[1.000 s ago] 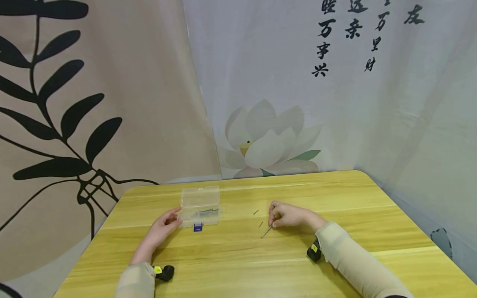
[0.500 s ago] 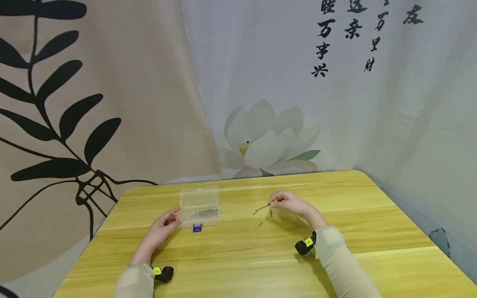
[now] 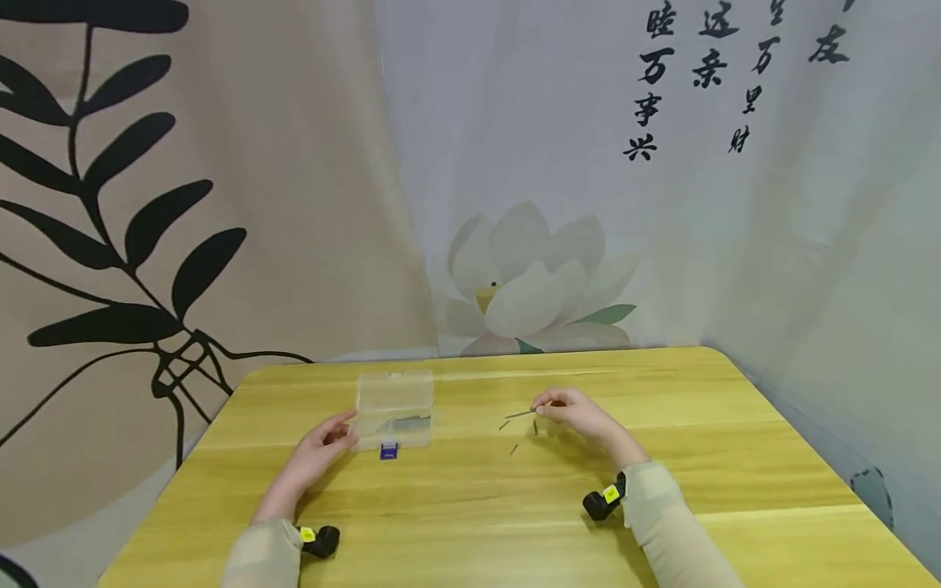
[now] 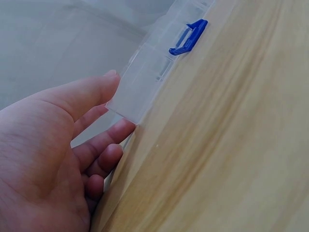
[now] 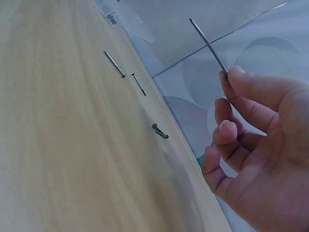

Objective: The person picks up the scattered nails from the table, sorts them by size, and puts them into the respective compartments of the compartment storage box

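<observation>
In the head view my right hand (image 3: 577, 412) pinches a thin metal nail (image 3: 519, 414) between thumb and forefinger, above the table. The right wrist view shows this nail's pointed end (image 5: 198, 30) aimed away from the fingers. Two other nails (image 5: 114, 64) lie below it on the wood, and beside them is a dark, bent-looking piece (image 5: 160, 131). At the left, my left hand (image 3: 321, 451) rests thumb and fingertips against the near-left corner of a clear plastic box (image 3: 395, 392), its lid swung back. Inside the box several thin metal pieces (image 3: 409, 421) show.
A blue latch (image 3: 389, 451) hangs on the box's front edge. The wooden table (image 3: 441, 523) ends at a printed curtain (image 3: 529, 163) behind. Each forearm wears a small black camera (image 3: 601, 504).
My right hand has lifted the nail off the near side and swung it leftward; now it lies more level. The dark piece under the hand has come into sight. The left hand stays put.
</observation>
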The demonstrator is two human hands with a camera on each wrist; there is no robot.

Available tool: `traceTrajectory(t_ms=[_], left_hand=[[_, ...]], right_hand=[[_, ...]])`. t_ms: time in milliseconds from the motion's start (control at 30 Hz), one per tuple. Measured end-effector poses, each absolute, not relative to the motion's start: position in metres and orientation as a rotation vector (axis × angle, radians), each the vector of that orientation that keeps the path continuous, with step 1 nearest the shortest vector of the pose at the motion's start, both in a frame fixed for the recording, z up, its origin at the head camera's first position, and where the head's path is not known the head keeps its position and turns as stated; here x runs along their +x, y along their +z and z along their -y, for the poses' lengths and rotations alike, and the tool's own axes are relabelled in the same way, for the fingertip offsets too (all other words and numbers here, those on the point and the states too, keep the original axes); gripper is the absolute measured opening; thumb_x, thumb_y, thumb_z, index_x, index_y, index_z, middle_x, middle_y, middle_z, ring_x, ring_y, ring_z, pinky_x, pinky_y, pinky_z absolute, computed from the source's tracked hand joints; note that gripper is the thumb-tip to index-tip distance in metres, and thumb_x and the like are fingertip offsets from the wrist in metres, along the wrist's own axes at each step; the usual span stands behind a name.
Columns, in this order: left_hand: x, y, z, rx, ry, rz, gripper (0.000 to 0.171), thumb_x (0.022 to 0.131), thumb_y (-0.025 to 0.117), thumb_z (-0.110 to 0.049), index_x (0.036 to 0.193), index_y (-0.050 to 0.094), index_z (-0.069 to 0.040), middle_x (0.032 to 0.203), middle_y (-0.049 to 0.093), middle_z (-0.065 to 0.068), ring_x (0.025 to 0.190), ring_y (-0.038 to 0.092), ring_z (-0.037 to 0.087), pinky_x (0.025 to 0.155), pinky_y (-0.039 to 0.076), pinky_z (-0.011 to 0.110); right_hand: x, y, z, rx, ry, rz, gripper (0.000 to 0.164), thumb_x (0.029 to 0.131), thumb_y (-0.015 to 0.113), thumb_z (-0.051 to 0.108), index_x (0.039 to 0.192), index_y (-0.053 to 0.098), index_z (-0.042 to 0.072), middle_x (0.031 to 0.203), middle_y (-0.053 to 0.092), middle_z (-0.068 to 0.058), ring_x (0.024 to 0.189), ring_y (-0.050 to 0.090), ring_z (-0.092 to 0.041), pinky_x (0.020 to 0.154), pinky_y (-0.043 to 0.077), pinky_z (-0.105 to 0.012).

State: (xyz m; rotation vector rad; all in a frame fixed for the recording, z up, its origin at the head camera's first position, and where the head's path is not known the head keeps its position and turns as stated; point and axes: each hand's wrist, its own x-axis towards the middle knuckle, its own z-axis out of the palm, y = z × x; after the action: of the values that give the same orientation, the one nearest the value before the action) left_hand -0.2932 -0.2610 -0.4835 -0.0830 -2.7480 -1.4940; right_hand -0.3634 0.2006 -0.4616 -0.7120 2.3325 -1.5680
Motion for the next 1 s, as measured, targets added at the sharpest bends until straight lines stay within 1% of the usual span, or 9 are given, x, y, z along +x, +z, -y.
traceTrajectory(t_ms=[67,233,367,500,600,733,833,1000], left_hand=[[-0.2962,-0.4817,0.2608,-0.106,-1.492,2.743,0.053,0.098,0.060,-0.026,0.145,0.044,-0.006,0.119,0.056,0.014,0.100,0.046,0.024,0.086,0.040,0.038],[-0.2976,-0.4793,0.2605,-0.118,-1.473,2.759,0.054,0.098,0.060,-0.028,0.145,0.044,-0.007,0.120,0.056,0.013,0.102,0.046,0.024,0.087,0.039,0.039],[-0.2958,-0.4794,0.2607,-0.108,-1.481,2.755,0.055,0.097,0.061,-0.027,0.145,0.044,-0.006,0.119,0.056,0.013,0.100,0.046,0.024,0.086,0.039,0.038],[-0.2954,-0.4810,0.2605,-0.096,-1.486,2.744,0.054,0.097,0.061,-0.026,0.145,0.045,-0.006,0.119,0.056,0.012,0.099,0.046,0.023,0.085,0.039,0.038],[-0.2950,-0.4830,0.2605,-0.100,-1.484,2.740,0.053,0.097,0.061,-0.026,0.144,0.045,-0.007,0.119,0.056,0.013,0.101,0.047,0.023,0.086,0.040,0.038],[-0.2938,-0.4849,0.2599,-0.093,-1.483,2.739,0.053,0.097,0.061,-0.026,0.144,0.046,-0.007,0.120,0.056,0.013,0.101,0.047,0.023,0.086,0.040,0.038],[-0.2928,-0.4853,0.2600,-0.085,-1.481,2.735,0.053,0.097,0.061,-0.026,0.144,0.046,-0.006,0.119,0.057,0.012,0.101,0.047,0.023,0.086,0.040,0.038],[-0.2946,-0.4858,0.2613,-0.078,-1.483,2.725,0.053,0.097,0.061,-0.026,0.144,0.046,-0.007,0.118,0.057,0.012,0.101,0.047,0.024,0.086,0.039,0.039]], right_hand=[[-0.3621,-0.4614,-0.2009,-0.692,-1.582,-2.339,0.023,0.098,0.058,0.015,0.109,0.065,-0.004,0.108,0.059,-0.011,0.088,0.050,-0.021,0.081,0.045,-0.043],[-0.3612,-0.4617,-0.2012,-0.679,-1.590,-2.353,0.022,0.098,0.058,0.014,0.108,0.066,-0.004,0.105,0.060,-0.012,0.086,0.050,-0.024,0.078,0.045,-0.040],[-0.3614,-0.4612,-0.2018,-0.664,-1.592,-2.349,0.024,0.098,0.057,0.016,0.109,0.065,-0.005,0.105,0.061,-0.011,0.089,0.052,-0.026,0.078,0.046,-0.040],[-0.3622,-0.4602,-0.2041,-0.653,-1.587,-2.354,0.026,0.099,0.057,0.018,0.111,0.065,-0.004,0.108,0.061,-0.017,0.092,0.053,-0.031,0.079,0.045,-0.041],[-0.3618,-0.4589,-0.2060,-0.645,-1.583,-2.359,0.027,0.099,0.057,0.018,0.112,0.065,-0.005,0.108,0.061,-0.022,0.090,0.053,-0.034,0.079,0.044,-0.043],[-0.3609,-0.4598,-0.2065,-0.638,-1.605,-2.334,0.028,0.100,0.056,0.016,0.113,0.064,-0.008,0.108,0.060,-0.026,0.088,0.053,-0.036,0.078,0.044,-0.044],[-0.3612,-0.4627,-0.2047,-0.652,-1.620,-2.320,0.028,0.099,0.056,0.015,0.113,0.064,-0.008,0.108,0.060,-0.026,0.087,0.052,-0.035,0.077,0.045,-0.043],[-0.3600,-0.4664,-0.2018,-0.657,-1.621,-2.322,0.026,0.098,0.059,0.016,0.109,0.066,-0.007,0.102,0.061,-0.026,0.080,0.052,-0.026,0.073,0.045,-0.038]])
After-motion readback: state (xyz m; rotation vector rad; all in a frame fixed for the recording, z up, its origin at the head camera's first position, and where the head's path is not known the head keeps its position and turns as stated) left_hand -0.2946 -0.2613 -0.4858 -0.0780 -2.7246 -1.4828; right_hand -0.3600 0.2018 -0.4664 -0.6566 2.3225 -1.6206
